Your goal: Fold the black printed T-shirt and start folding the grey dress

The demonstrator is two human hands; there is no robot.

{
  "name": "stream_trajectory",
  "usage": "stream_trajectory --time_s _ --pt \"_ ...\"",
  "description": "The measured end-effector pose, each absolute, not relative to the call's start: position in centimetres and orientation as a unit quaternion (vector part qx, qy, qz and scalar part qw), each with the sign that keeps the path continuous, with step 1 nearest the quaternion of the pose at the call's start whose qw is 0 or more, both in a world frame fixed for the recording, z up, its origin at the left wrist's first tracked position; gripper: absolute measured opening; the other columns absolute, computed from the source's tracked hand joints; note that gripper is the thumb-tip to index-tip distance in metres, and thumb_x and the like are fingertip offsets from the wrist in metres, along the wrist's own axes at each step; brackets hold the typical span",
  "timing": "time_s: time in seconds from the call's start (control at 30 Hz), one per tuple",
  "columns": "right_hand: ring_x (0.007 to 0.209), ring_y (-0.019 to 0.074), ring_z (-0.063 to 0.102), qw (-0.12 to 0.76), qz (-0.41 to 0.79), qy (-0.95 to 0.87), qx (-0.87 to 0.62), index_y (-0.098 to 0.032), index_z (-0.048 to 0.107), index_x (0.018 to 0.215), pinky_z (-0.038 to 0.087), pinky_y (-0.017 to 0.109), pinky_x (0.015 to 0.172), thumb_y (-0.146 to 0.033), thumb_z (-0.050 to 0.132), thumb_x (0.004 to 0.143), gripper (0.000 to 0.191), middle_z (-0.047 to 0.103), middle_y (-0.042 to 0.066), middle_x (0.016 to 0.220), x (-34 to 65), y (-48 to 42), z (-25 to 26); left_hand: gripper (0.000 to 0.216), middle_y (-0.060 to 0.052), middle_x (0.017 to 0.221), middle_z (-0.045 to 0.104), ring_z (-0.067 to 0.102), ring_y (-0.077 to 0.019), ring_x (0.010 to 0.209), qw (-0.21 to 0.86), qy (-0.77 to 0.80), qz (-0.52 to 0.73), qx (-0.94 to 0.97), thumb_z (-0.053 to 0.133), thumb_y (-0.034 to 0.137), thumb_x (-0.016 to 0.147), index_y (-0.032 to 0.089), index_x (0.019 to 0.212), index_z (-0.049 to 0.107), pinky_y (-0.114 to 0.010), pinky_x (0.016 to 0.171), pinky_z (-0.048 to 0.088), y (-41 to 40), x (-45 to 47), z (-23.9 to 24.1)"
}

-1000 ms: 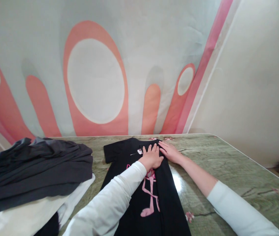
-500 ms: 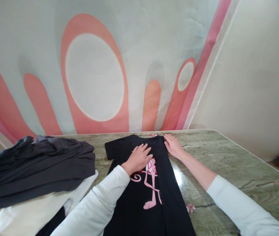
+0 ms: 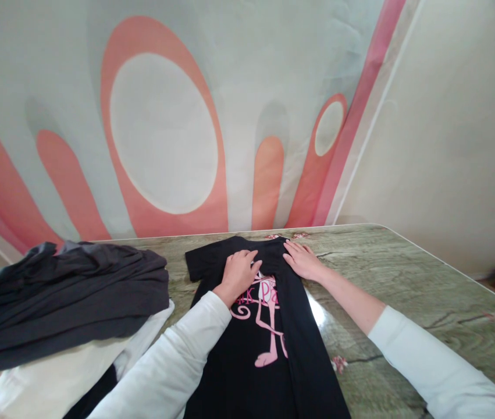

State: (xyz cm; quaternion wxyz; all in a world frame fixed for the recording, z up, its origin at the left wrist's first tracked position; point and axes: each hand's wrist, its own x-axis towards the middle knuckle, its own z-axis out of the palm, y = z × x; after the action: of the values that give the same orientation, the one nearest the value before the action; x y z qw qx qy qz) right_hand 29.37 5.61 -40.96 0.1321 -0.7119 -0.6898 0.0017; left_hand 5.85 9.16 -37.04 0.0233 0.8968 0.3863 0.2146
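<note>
A black T-shirt (image 3: 247, 372) with a pink cartoon print and pink lettering lies on the table, its collar toward the far edge. Its right side is folded inward over part of the print, while the left sleeve sticks out flat. My left hand (image 3: 239, 276) rests on the upper chest of the shirt with its fingers apart, covering the top of the print. At the shirt's upper right edge, my right hand (image 3: 303, 260) lies flat with fingers stretched out, touching the folded shoulder.
A heap of dark grey cloth (image 3: 77, 291) lies on the left, on top of white and cream clothes (image 3: 64, 372). The table (image 3: 387, 279) has a wood-grain, floral surface. Behind its far edge stands a wall with a pink and orange pattern (image 3: 164, 134).
My left hand has slid slightly left, uncovering more of the lettering. My right hand has moved a little left, further onto the shirt's folded shoulder.
</note>
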Motion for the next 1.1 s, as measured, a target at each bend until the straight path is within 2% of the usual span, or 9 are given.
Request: stream_trajectory --time_s 0.13,0.27,0.33,0.5,0.67,0.83,1.1 --pt "0.13 0.0256 0.028 0.156 -0.008 -0.663 -0.733 -0.015 0.037 0.133 0.02 0.044 0.104 -0.046 0.03 0.089 0.055 0.034 0.012 0.141 29.6 5.9 -41.2 0.041 -0.01 0.124 0.052 0.045 -0.0233 0.116 0.027 0.368 0.211 0.905 0.046 0.039 0.087 0.021 0.123 0.051 -0.038 0.098 0.032 9.3 6.0 -37.4" --pt "0.117 0.0243 0.045 0.213 -0.033 -0.639 -0.739 -0.012 0.047 0.124 0.032 0.038 0.098 -0.03 0.038 0.087 0.042 0.052 0.014 0.125 30.6 6.4 -41.3 0.039 -0.009 0.124 0.053 0.043 -0.0232 0.119 0.067 0.329 0.225 0.915 0.051 0.035 0.084 0.02 0.119 0.054 -0.04 0.101 0.031 9.8 6.0 -37.8" --pt "0.112 0.0228 0.048 0.223 -0.038 -0.633 -0.74 -0.013 0.05 0.119 0.034 0.035 0.095 -0.024 0.041 0.085 0.037 0.056 0.013 0.119 31.1 6.5 -41.2 0.038 -0.01 0.126 0.051 0.043 -0.023 0.119 0.089 0.313 0.238 0.915 0.052 0.031 0.083 0.018 0.119 0.055 -0.039 0.102 0.032 10.1 6.0 -37.9" --pt "0.107 0.0201 0.05 0.243 -0.044 -0.64 -0.728 -0.018 0.056 0.11 0.036 0.033 0.092 -0.021 0.045 0.084 0.029 0.06 0.008 0.111 31.1 6.2 -41.0 0.047 -0.011 0.133 0.043 0.041 -0.0206 0.122 0.128 0.272 0.279 0.912 0.054 0.023 0.08 0.014 0.126 0.046 -0.034 0.102 0.035 10.1 6.1 -38.0" --pt "0.099 0.0195 0.052 0.279 -0.074 -0.649 -0.703 -0.019 0.062 0.095 0.038 0.032 0.088 -0.023 0.044 0.085 0.021 0.06 0.008 0.1 30.3 5.6 -40.2 0.057 -0.011 0.136 0.038 0.036 -0.0222 0.125 0.157 0.269 0.305 0.9 0.057 0.017 0.076 0.017 0.13 0.04 -0.038 0.103 0.035 9.8 6.5 -37.7" --pt "0.095 0.0206 0.053 0.259 -0.06 -0.67 -0.694 -0.019 0.063 0.09 0.039 0.032 0.085 -0.029 0.05 0.083 0.018 0.06 0.008 0.094 29.9 5.6 -40.1 0.061 -0.01 0.137 0.034 0.036 -0.0237 0.125 0.187 0.26 0.319 0.892 0.058 0.02 0.076 0.02 0.132 0.035 -0.038 0.1 0.039 9.2 6.8 -37.2" --pt "0.097 0.0214 0.052 0.251 -0.056 -0.665 -0.702 -0.017 0.062 0.094 0.038 0.032 0.086 -0.021 0.048 0.081 0.019 0.06 0.009 0.099 30.1 5.9 -40.4 0.05 -0.013 0.14 0.031 0.026 -0.0202 0.131 0.116 0.118 0.22 0.961 0.046 0.023 0.085 0.012 0.133 0.035 -0.034 0.109 0.025 6.6 7.0 -35.2"
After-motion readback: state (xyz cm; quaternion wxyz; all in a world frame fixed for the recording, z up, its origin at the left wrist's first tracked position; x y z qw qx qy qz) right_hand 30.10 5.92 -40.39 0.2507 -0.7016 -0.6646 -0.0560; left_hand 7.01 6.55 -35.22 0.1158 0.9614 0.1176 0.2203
